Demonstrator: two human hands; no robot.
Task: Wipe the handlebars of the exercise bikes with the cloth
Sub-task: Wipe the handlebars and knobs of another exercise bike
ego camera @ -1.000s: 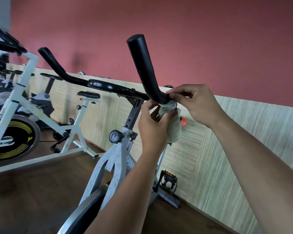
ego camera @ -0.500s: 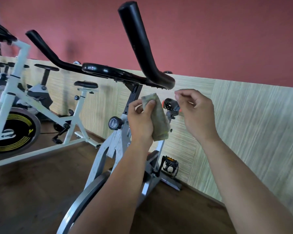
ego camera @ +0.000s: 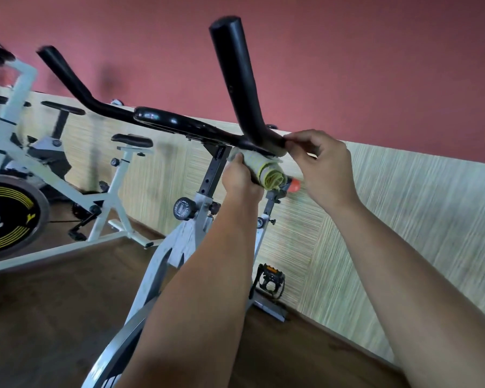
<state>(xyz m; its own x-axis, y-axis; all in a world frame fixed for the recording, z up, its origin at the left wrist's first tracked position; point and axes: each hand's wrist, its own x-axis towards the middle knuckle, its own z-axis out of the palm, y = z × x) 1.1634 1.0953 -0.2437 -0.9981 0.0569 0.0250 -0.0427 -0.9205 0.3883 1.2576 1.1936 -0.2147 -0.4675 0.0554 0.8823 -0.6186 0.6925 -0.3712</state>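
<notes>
Fingers of the left hand (ego camera: 240,179) clamp the rolled cloth (ego camera: 266,170) under the handlebar (ego camera: 235,79) bend; the right hand (ego camera: 324,166) pinches its far edge. Soft, light, pale green, it should wrap easily. Beyond, the bar looks rigid, glossy black.

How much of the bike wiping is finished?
Done: cannot tell, since no bar looks visibly cleaner. In hand: the left hand presses the rolled cloth under the bend of the right bar, and the right hand pinches the cloth's end there. Left: likely the left bar and the next bike.
</notes>
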